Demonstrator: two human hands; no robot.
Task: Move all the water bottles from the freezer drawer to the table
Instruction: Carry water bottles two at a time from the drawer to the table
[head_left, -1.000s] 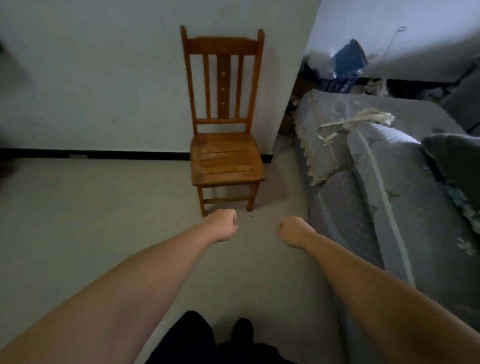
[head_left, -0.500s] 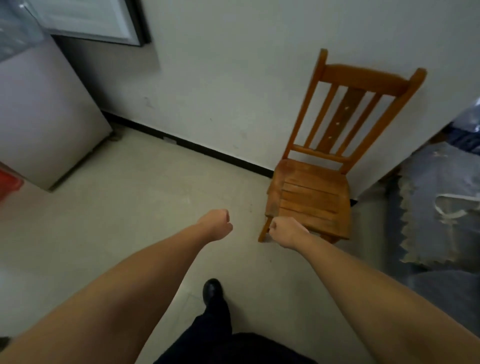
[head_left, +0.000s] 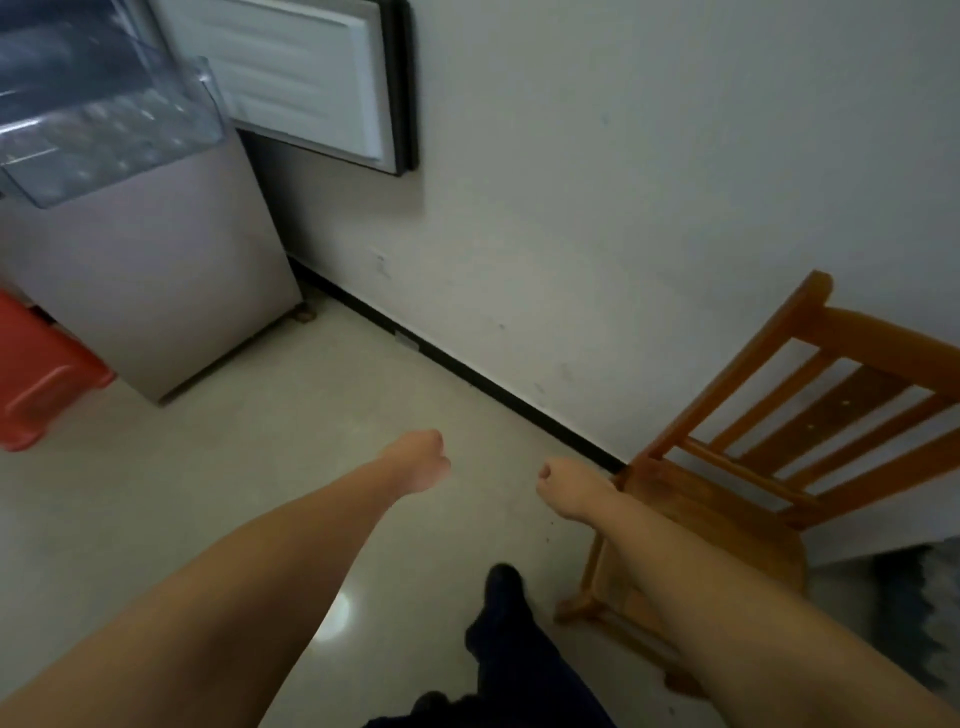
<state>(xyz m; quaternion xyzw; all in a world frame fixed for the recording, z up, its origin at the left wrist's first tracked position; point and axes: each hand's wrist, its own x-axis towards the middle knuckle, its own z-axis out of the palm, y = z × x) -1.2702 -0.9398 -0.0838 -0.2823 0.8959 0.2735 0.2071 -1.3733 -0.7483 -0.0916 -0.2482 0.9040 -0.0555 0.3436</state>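
Freezer (head_left: 156, 291): grey cabinet at far left, clear freezer drawer (head_left: 111, 130) pulled out, contents blurred. Open door (head_left: 306, 78) just right of it, against wall. Red bin (head_left: 36, 374) left of freezer. Wooden chair (head_left: 769, 467) well right. Left hand (head_left: 421, 460), right hand (head_left: 563, 486): fists, holding nothing, over floor.

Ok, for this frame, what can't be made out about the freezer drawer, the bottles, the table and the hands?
- Freezer drawer, head view: pulled out at upper left, cut off by the frame edge; motion blur and its frosted clear wall hide whether bottles lie inside.
- Table: out of frame.
- Left hand and right hand: both fists, holding nothing visible; fingers face away from the camera.
- Wooden chair: cut off by the right edge, partly behind the right forearm.
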